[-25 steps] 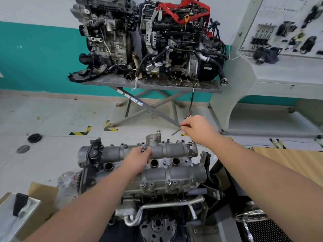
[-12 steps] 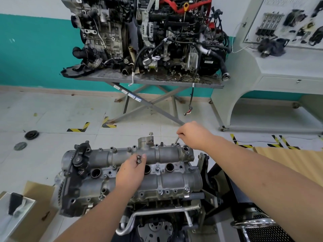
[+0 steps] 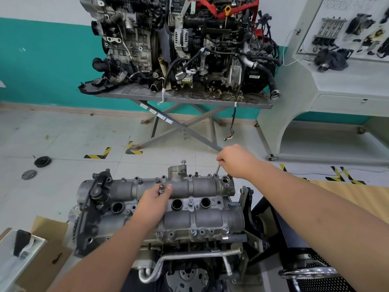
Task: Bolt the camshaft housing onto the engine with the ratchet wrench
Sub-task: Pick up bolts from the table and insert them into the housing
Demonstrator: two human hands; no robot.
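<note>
Presently the right hand (image 3: 236, 161) pinches a slim bolt (image 3: 217, 171), tip at a hole on the camshaft housing's (image 3: 195, 186) far rim. Left hand (image 3: 154, 204) rests mid-housing, fingertips gripping spare bolts (image 3: 161, 189). Bolts: small, hard, easily dropped; hold by the head. Housing: heavy, rigid cast metal atop the engine (image 3: 189, 256). No ratchet wrench visible.

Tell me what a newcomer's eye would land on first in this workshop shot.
First, the grey camshaft housing in the centre foreground, with both bare arms reaching over it. The right hand holds a thin bolt upright at a hole on the housing's far edge, while the left hand pinches a few small bolts over the middle. Behind, two dark engines crowd a grey stand against the teal wall.
</note>
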